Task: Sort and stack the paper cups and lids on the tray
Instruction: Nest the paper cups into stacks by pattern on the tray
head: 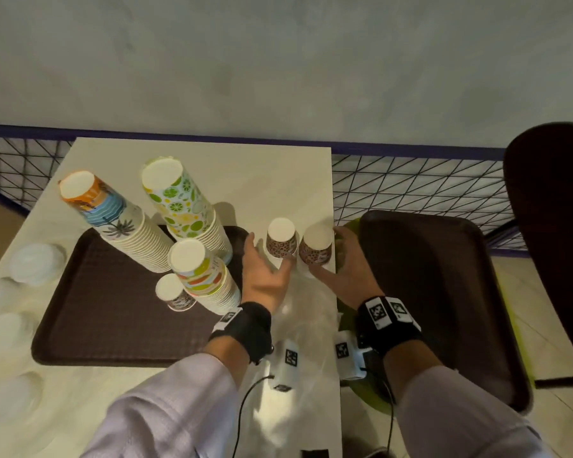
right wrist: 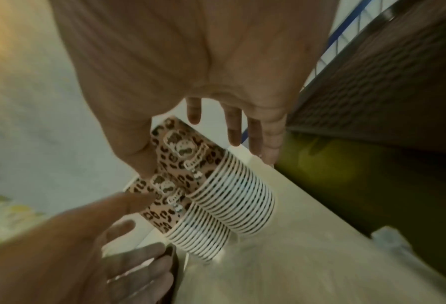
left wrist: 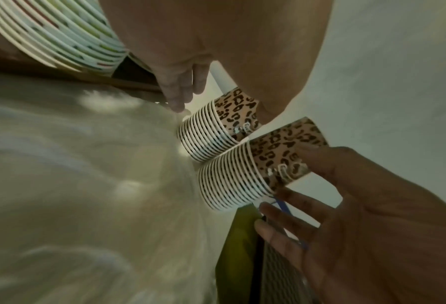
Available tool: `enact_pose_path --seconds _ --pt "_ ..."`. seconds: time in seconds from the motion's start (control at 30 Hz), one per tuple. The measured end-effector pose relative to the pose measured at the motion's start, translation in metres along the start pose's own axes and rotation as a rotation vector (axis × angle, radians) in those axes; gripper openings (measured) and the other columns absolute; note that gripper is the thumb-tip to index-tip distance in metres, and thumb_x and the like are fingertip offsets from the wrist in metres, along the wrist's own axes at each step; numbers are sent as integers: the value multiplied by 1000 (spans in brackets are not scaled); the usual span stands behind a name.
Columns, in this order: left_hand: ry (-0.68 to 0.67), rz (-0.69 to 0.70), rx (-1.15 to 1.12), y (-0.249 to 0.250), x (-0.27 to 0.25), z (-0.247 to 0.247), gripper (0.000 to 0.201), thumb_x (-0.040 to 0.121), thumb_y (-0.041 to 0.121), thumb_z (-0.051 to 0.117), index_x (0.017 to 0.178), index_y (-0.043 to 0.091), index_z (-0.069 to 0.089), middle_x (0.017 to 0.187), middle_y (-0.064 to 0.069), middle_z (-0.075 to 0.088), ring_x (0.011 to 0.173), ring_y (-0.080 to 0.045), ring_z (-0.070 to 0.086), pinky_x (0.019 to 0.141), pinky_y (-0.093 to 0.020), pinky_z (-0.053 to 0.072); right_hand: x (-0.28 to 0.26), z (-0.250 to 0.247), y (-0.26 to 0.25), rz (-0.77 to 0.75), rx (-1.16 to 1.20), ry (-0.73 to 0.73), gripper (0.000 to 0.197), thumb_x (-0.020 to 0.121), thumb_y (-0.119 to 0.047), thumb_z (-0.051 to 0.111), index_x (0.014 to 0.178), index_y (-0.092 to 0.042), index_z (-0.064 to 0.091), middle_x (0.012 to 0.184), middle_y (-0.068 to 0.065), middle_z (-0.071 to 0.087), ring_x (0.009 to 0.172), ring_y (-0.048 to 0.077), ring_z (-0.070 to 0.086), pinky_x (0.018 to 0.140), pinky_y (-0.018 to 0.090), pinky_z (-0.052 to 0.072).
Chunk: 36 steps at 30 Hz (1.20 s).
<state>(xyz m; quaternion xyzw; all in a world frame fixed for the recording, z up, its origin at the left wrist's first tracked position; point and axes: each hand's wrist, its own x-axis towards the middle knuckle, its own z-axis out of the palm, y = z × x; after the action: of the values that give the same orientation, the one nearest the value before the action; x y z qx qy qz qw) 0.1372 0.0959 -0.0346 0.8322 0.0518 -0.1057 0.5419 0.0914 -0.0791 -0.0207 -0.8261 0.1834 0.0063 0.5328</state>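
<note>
Nearest the person, two pale sleeves lead to black wrist straps bearing square printed markers. A crumpled sheet of clear plastic wrap (head: 306,312) lies on the cream table top (head: 245,173) between the forearms.

The left hand (head: 265,272) is spread, fingers loosely extended, thumb lifted toward the tray edge; it holds nothing, and its fingertips lie just beside the left stack of upside-down leopard-print paper cups (head: 281,239). The right hand (head: 348,269) is likewise spread and holds nothing, its fingers reaching round the outer side of the right stack of upside-down leopard-print paper cups (head: 316,247); whether they touch it cannot be told. Both leopard stacks stand on the table, touching or nearly touching each other, off the tray and close to the table's right edge.

To the left lies the dark brown textured plastic tray (head: 106,312). On it stand a short stack of small dark-patterned cups (head: 174,292), a stack with green and red leaf print (head: 199,272), and farther back a tall palm-tree and orange stack (head: 113,219) and a tall citrus-print stack (head: 182,203), all bottoms up. White plastic lids (head: 35,262) sit blurred along the table's left side.

To the right, a second dark brown tray (head: 444,292) rests on a green seat beside the table, with a dark chair back (head: 553,246) behind it. Beyond the table runs a black wire-grid fence with a blue rail (head: 411,190), then grey floor.
</note>
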Motion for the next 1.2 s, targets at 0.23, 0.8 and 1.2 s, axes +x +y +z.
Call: enact_pose_path --seconds 0.23,0.8,1.2 --pt "-73 2 53 -11 47 9 89 77 42 80 153 23 38 141 -1 58 135 -22 52 112 -36 43 31 24 20 -14 25 -70 74 80 -22 84 142 -23 43 122 -12 60 111 4 58 87 4 47" --pt "-26 105 220 -7 43 24 83 77 38 79 147 34 35 124 -8 37 107 -18 38 100 -26 32 13 -2 24 56 215 166 71 78 -23 84 130 -44 40 108 -30 58 95 -20 56 81 3 40" --pt "-360 342 155 25 -100 -70 64 73 30 88 121 52 53 116 22 62 110 -1 61 92 -18 50 -127 -42 -9 68 323 233 66 83 -1 77 140 -14 47 122 -3 59 103 -7 56 80 7 44"
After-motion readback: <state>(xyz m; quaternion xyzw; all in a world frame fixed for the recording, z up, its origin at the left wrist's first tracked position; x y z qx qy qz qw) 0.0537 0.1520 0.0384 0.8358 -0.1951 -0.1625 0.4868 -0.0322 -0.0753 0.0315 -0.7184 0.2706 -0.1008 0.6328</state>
